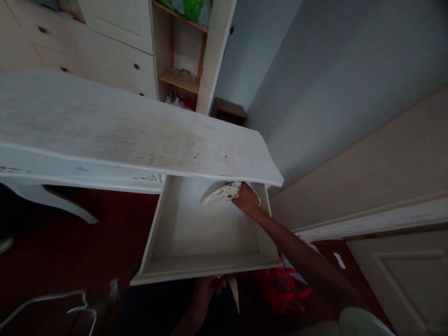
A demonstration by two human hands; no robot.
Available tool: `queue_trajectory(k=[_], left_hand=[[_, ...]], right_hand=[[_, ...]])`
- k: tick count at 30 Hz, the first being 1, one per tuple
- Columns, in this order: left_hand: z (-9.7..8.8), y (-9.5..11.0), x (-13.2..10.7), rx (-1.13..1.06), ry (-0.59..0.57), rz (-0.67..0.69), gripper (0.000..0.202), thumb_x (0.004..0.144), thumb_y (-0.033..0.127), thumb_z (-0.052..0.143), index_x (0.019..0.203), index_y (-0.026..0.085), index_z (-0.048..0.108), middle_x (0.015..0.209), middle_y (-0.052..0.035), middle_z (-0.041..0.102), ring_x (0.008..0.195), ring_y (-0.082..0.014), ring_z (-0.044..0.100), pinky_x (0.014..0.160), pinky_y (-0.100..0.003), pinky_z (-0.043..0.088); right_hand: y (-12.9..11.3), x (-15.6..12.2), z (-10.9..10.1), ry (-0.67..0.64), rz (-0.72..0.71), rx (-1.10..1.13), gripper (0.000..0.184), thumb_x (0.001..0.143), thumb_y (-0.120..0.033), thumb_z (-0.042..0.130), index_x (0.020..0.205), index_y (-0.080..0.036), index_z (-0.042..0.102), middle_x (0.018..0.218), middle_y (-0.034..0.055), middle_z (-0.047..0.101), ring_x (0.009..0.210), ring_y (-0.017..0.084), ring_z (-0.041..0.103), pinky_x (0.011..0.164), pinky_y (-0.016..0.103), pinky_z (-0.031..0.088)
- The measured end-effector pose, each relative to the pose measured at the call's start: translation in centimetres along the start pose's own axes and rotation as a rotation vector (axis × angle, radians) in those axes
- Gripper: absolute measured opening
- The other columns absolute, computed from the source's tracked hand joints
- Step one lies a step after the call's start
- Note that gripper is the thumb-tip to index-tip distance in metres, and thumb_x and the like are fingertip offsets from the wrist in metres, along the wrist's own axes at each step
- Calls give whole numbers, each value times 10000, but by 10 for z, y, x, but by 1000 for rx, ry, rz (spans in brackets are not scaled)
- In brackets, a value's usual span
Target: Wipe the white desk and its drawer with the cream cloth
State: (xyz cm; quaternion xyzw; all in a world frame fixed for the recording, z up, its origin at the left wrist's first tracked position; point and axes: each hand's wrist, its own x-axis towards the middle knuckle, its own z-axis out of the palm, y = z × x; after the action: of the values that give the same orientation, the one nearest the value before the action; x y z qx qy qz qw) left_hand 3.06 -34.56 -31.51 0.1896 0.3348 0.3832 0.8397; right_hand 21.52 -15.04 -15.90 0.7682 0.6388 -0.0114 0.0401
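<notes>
The right hand [247,199] is closed on a bunched pale cloth [219,194], its fingers partly hidden in the folds. The cloth lies mostly to the left of that hand, inside the drawer [203,233], near its back. The drawer is pulled out from the table [115,121], and its bare bottom spreads below and left of the right hand.

Below the drawer's front edge, the left hand [206,291] has its fingers bent up at the front panel; whether it grips or only touches it, one cannot tell.

Beyond the right hand, the table top bears greyish marks, too blurred to make out. Farther past it stands a white cabinet [117,21] with open shelves, a green bag [193,8] on one. Under the right forearm, a red bag [280,290] lies on the floor. Well left of the left hand is a white hanger [75,293].
</notes>
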Motion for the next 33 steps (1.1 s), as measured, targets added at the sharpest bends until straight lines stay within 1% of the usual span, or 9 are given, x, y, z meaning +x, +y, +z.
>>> queue_trajectory(k=[3, 7, 10, 14, 18, 22, 26, 30, 33], left_hand=[[-2, -2, 1, -4, -6, 6, 481, 619, 611, 719, 623, 145, 599, 503, -41, 575, 414, -101, 451, 462, -251, 265], [-2, 0, 0, -15, 4, -13, 439, 647, 559, 727, 701, 131, 642, 568, -62, 631, 466, -119, 522, 485, -246, 305], [0, 2, 0, -1, 25, -36, 495, 575, 606, 743, 662, 133, 625, 499, -46, 586, 406, -103, 458, 459, -252, 273], [9, 10, -10, 12, 50, 7, 425, 674, 554, 709, 701, 137, 629, 572, -47, 619, 486, -107, 481, 525, -267, 324], [19, 23, -22, 30, 53, 7, 361, 714, 498, 674, 719, 140, 629, 627, -51, 635, 549, -117, 498, 578, -273, 354], [25, 32, -26, 58, 40, 5, 343, 715, 482, 627, 739, 140, 632, 655, -65, 651, 583, -131, 514, 598, -277, 369], [28, 38, -27, 73, 54, -15, 333, 696, 473, 609, 733, 143, 628, 623, -51, 631, 568, -128, 505, 591, -271, 357], [31, 42, -28, 77, 68, -36, 360, 659, 504, 632, 700, 147, 618, 615, -53, 623, 561, -129, 498, 586, -274, 357], [33, 42, -30, 98, 95, -12, 335, 671, 492, 637, 672, 160, 593, 629, -53, 625, 575, -133, 509, 597, -278, 366]], right_hand=[[-25, -2, 5, 70, -9, 101, 586, 802, -394, 646, 1283, -120, 451, 1227, 196, 627, 1130, 323, 617, 903, 403, 518], [-86, 2, 7, 101, -244, 142, 582, 785, -342, 653, 1290, -115, 476, 1203, 180, 628, 1128, 304, 590, 940, 398, 497], [-136, 8, 3, 146, -384, 157, 633, 750, -322, 678, 1311, -112, 476, 1219, 177, 622, 1114, 306, 587, 956, 400, 489], [-171, 15, -5, 153, -529, 152, 607, 730, -296, 690, 1272, -90, 509, 1232, 185, 619, 1112, 317, 590, 967, 409, 483], [-163, 4, -6, 81, -688, 147, 522, 728, -221, 679, 1211, -83, 537, 1223, 192, 617, 1123, 308, 576, 981, 411, 462], [-150, -30, 2, -22, -953, 162, 423, 739, -229, 666, 1132, -96, 585, 1141, 168, 654, 1054, 301, 611, 958, 416, 461], [-149, -60, 5, -154, -1140, 147, 363, 739, -223, 667, 1085, -124, 617, 1097, 134, 678, 1031, 284, 629, 942, 396, 461], [-145, -69, -3, -232, -1256, 103, 352, 768, -223, 650, 1105, -126, 622, 1117, 135, 679, 1036, 270, 629, 928, 379, 457], [-130, -69, -10, -304, -1292, 46, 304, 794, -228, 634, 1082, -131, 640, 1063, 129, 695, 989, 263, 642, 891, 373, 463]])
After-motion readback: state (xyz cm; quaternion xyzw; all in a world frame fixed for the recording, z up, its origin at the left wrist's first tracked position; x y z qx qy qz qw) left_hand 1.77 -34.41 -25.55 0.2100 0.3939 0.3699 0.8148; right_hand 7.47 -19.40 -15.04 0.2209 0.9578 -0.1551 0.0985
